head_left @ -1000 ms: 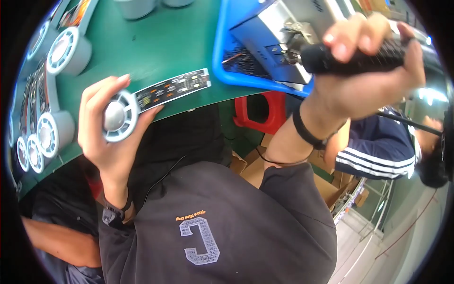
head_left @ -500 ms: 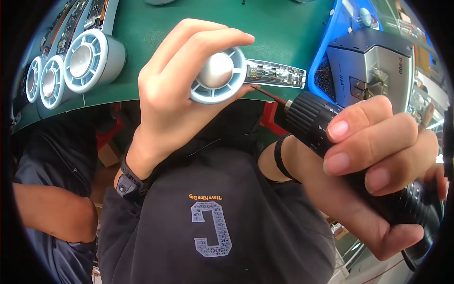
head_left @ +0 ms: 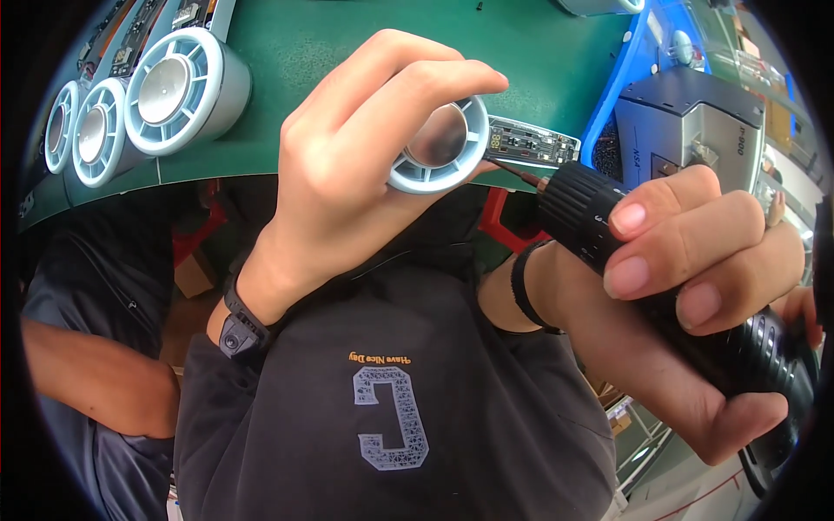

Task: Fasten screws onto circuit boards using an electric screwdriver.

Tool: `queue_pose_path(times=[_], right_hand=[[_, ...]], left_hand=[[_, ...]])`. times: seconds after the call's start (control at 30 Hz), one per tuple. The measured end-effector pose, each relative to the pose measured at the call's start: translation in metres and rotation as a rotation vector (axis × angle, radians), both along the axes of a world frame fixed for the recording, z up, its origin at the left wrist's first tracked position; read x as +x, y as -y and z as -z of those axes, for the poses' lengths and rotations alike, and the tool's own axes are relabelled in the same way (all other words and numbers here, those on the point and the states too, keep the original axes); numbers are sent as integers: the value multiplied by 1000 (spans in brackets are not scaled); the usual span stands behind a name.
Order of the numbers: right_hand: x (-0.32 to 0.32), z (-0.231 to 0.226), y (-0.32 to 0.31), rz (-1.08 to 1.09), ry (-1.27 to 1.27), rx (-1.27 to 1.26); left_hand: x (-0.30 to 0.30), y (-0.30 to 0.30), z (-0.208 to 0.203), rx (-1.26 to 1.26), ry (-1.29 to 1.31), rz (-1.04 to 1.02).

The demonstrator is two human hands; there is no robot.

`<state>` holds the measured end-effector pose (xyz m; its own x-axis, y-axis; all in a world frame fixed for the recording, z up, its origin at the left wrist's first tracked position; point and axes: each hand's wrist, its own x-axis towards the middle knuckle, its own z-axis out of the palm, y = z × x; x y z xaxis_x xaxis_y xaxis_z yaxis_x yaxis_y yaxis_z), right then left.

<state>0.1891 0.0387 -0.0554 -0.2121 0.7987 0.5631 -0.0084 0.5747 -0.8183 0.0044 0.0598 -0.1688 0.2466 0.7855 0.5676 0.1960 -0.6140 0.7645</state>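
My left hand (head_left: 334, 161) is wrapped round a light-blue round fan-like housing (head_left: 473, 161), which has a spoked rim and a silver hub. A narrow handle with an exposed circuit board (head_left: 534, 145) sticks out from it to the right. In my right hand (head_left: 695, 252) is a black electric screwdriver (head_left: 578, 208), gripped round its body. Its thin bit points left, and the tip reaches the side of the housing near my left fingertips. Whether the tip sits in a screw is hidden.
Several similar light-blue housings (head_left: 174, 91) with open handles lie on the green work mat (head_left: 382, 17) at the left. A blue tray (head_left: 621, 65) holds small dark screws. Behind the screwdriver stands a grey screw feeder (head_left: 695, 122). Another person's arm (head_left: 95, 373) is at lower left.
My left hand and the housing have moved right. The screwdriver has shifted slightly right, and its bit tip now meets the housing's side. Another light-blue piece shows more at the top right.
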Motion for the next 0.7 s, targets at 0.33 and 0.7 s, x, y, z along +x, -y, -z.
queue_pose_path(times=[0.33, 0.7], right_hand=[[3, 0, -4, -51, 40, 5], [3, 4, 0, -78, 27, 23]], left_hand=[[-2, 4, 1, -8, 6, -4], [-2, 8, -4, -73, 10, -3]])
